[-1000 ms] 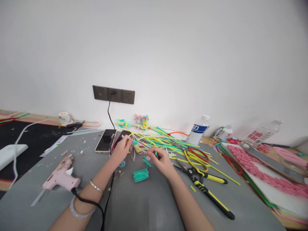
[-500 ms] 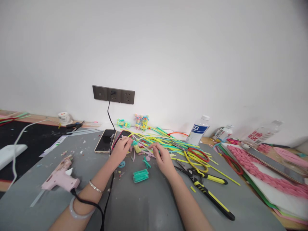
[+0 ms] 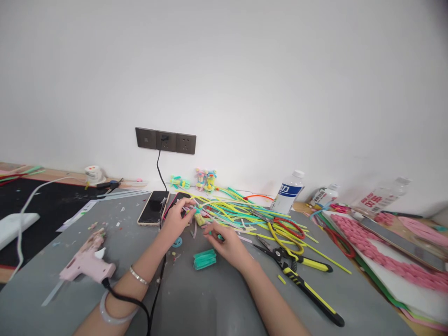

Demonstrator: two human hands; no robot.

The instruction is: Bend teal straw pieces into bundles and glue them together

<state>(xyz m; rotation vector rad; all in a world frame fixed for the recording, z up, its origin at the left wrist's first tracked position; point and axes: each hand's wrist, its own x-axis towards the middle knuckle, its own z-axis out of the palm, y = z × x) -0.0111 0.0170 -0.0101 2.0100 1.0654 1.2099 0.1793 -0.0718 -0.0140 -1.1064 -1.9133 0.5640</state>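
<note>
My left hand [image 3: 179, 218] pinches a small yellow and teal pipe-cleaner figure [image 3: 199, 218] between thumb and fingers. Just to the right, my right hand [image 3: 227, 243] is low over the table with its fingers curled together. Bits of a teal pipe-cleaner piece [image 3: 220, 237] show between those fingers; the rest of it is hidden. Nearer to me lies a teal folded pipe-cleaner bundle [image 3: 205, 259]. A blue ring-shaped piece [image 3: 177, 242] rests below my left hand. Beyond both hands spreads a heap of yellow, green and pink pipe cleaners [image 3: 241, 210].
A pink glue gun [image 3: 87, 263] with a black cord lies left. Yellow-black pliers [image 3: 308, 291] and red-yellow scissors [image 3: 289, 228] lie right. A phone [image 3: 153, 207], a white bottle [image 3: 287, 192] and finished pipe-cleaner figures [image 3: 206, 179] are farther back. Pink braided trim [image 3: 378, 247] lies far right.
My right hand has moved left and nearer to me, onto the small teal pieces that lay on the table. My left hand stays at the figure, its fingers slightly shifted.
</note>
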